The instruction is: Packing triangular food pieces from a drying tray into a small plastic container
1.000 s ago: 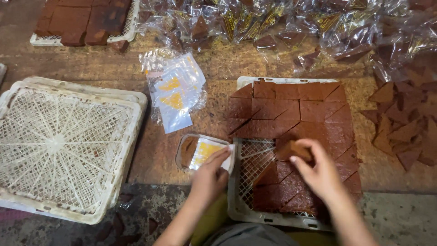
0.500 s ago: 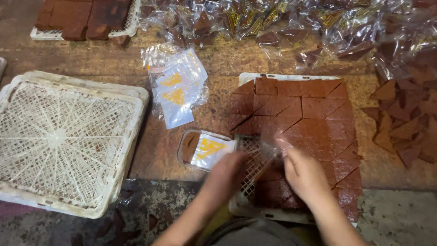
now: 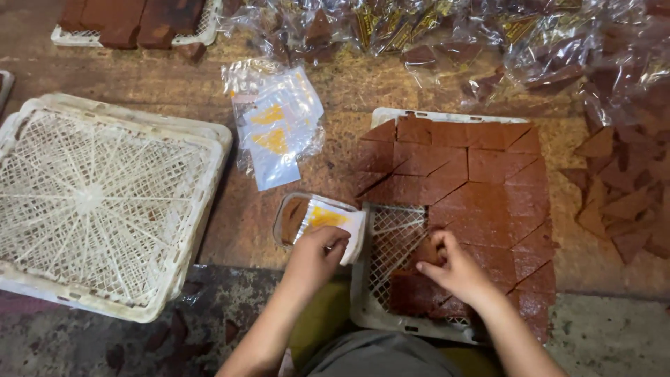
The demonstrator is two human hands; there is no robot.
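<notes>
Left hand (image 3: pixel 317 255) is pinching the near edge of a clear plastic packet (image 3: pixel 317 218) with a yellow-and-white label, fingers curled over it; a brown piece is already sitting inside the packet, which is lying on the worn wooden surface (image 3: pixel 349 91) just left of the tray. Right hand (image 3: pixel 453 269) is closing its fingertips on a brown triangular piece (image 3: pixel 426 253) at the edge of the bare mesh patch in the white mesh tray (image 3: pixel 391 234). The tray is holding many flat brown slabs cut into squares and triangles (image 3: pixel 481 164), filling its far and right parts; the near-left corner is showing open mesh.

A small stack of empty labelled packets (image 3: pixel 276 129) is lying beyond the left hand. Stacked empty white mesh trays (image 3: pixel 98 202) are sitting well to the left. Loose brown triangles (image 3: pixel 621 195) are lying right of the tray. Filled, wrapped packets (image 3: pixel 447 35) are piling along the far edge, beside another tray of brown slabs (image 3: pixel 132 17).
</notes>
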